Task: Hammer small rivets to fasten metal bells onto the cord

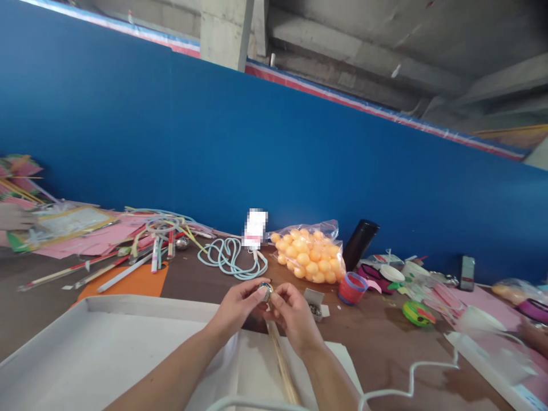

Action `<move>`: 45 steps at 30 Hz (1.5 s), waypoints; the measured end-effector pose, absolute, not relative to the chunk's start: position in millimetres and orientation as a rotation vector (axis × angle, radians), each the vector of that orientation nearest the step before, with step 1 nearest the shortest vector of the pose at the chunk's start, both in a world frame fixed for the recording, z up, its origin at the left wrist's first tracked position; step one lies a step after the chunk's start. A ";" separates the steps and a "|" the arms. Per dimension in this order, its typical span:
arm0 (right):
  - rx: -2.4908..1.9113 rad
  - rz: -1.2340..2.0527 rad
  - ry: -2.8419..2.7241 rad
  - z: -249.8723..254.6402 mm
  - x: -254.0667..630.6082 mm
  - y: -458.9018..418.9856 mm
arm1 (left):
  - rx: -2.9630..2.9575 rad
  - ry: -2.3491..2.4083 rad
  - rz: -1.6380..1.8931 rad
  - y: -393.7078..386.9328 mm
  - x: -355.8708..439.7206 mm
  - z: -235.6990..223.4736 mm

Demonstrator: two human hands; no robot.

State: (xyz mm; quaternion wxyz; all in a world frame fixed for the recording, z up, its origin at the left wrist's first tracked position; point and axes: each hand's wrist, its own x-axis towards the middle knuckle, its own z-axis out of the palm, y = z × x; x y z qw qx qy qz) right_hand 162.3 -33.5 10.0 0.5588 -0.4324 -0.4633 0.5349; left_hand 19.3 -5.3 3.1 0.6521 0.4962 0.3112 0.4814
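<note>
A small shiny silver ball (266, 291) is pinched between the thumb and fingers of my left hand (236, 308). From the other side, my right hand (295, 317) closes thumb and fingers at the ball's edge; whether it also grips something smaller there is hidden. Below the hands, a bundle of thin pale sticks (281, 365) runs down toward me over white paper or card (254, 365). Its upper end reaches up between my hands, and I cannot tell if it touches them. Just right of my right hand stands a little open box (315, 308) of small metal pieces.
A shallow white tray (141, 342) lies left. Behind are a light-blue cord (233, 260), a bag of orange balls (306, 254), a black bottle (360, 244) and a red cup (352, 288). Straws and sticks (124, 262) spread left. Another person's hand (15, 217) is far left.
</note>
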 end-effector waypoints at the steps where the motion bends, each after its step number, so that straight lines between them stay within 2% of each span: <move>1: -1.012 1.268 -1.100 10.1 162.3 -33.3 | 1.102 0.673 1.094 -4.9 18.7 3.3; 8: -1.032 1.216 -1.171 12.0 160.9 -34.2 | 0.915 0.461 1.052 -3.3 16.5 3.3; 14: -1.192 1.019 -1.335 16.8 178.6 -39.9 | 0.830 0.407 1.041 -3.7 15.7 4.0; 20: -1.812 0.474 -1.898 7.0 189.9 -52.9 | 0.773 0.396 1.037 -3.2 13.6 6.5; 22: -1.904 0.428 -1.975 3.5 184.9 -55.5 | 0.768 0.407 1.046 -3.0 13.5 6.8; 35: -1.674 0.855 -1.495 -12.8 170.8 -40.7 | 0.611 0.632 1.281 12.7 7.6 3.1; 45: -1.218 1.049 -1.295 3.0 167.3 -52.1 | 0.497 0.668 1.432 25.2 5.0 -3.6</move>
